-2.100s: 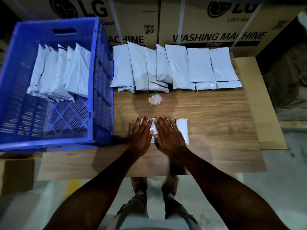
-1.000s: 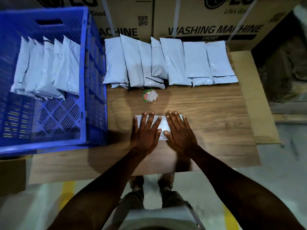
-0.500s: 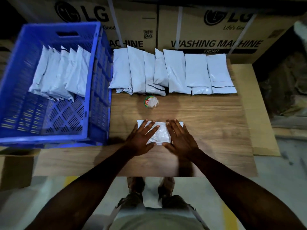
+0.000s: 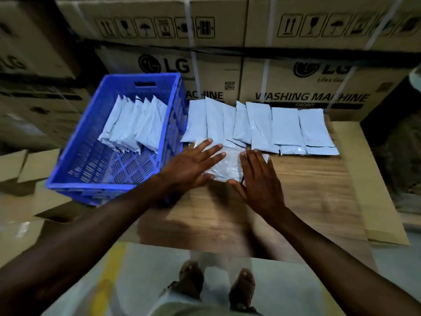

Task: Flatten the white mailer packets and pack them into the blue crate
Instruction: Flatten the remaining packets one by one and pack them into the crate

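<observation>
A white mailer packet [image 4: 227, 166] sits between my two hands just above the wooden table [image 4: 314, 190], and whether it touches the table cannot be told. My left hand [image 4: 190, 165] lies flat on its left side with straight fingers. My right hand [image 4: 259, 176] is flat against its right side, thumb at the near edge. A row of several white mailers [image 4: 284, 126] lies along the table's far edge. The blue crate [image 4: 75, 156] stands at the left with several white packets [image 4: 134, 124] leaning upright inside it.
Stacked cardboard washing-machine boxes [image 4: 296, 87] stand directly behind the table. A flat cardboard sheet [image 4: 373, 179] sticks out past the table's right edge. More cardboard boxes [image 4: 27, 165] lie on the floor left of the crate. My feet [image 4: 216, 286] are below the table's near edge.
Both hands have shifted with the packet towards the far row of mailers, and the small round item on the table is now hidden. The camera has tilted up, showing more of the boxes.
</observation>
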A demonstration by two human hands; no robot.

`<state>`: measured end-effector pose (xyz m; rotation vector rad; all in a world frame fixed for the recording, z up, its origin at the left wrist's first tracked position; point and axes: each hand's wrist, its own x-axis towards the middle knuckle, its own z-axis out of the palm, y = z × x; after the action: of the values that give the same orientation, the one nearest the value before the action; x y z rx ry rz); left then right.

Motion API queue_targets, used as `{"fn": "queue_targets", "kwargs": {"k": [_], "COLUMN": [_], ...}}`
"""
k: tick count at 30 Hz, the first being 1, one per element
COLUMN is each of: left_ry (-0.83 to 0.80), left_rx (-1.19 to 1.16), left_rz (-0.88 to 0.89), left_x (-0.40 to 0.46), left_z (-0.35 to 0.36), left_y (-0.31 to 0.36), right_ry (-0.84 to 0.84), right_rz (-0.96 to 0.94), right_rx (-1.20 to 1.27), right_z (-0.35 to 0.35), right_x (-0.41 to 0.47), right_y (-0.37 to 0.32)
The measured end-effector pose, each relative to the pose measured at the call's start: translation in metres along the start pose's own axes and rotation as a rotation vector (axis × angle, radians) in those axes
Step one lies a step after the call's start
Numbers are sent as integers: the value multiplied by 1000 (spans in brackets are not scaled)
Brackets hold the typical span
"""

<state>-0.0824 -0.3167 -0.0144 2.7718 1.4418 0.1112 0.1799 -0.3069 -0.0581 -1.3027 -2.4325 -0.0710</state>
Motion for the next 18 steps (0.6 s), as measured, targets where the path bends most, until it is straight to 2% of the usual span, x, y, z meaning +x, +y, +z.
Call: {"fn": "queue_targets", "kwargs": {"k": [5, 11, 18], "left_ry": [-3, -30, -80], "left_rx": [157, 253, 223], "left_rz": [141, 223, 398], "left_x": [-34, -93, -121], "left_z": [-64, -111, -158], "left_y": [-57, -151, -259], "right_ry": [111, 120, 167], "right_rz": [33, 41, 277], "right_rx": [26, 13, 118], "right_z": [-13, 1, 18], "right_x": [34, 79, 143], "right_y": [-71, -172, -290]}}
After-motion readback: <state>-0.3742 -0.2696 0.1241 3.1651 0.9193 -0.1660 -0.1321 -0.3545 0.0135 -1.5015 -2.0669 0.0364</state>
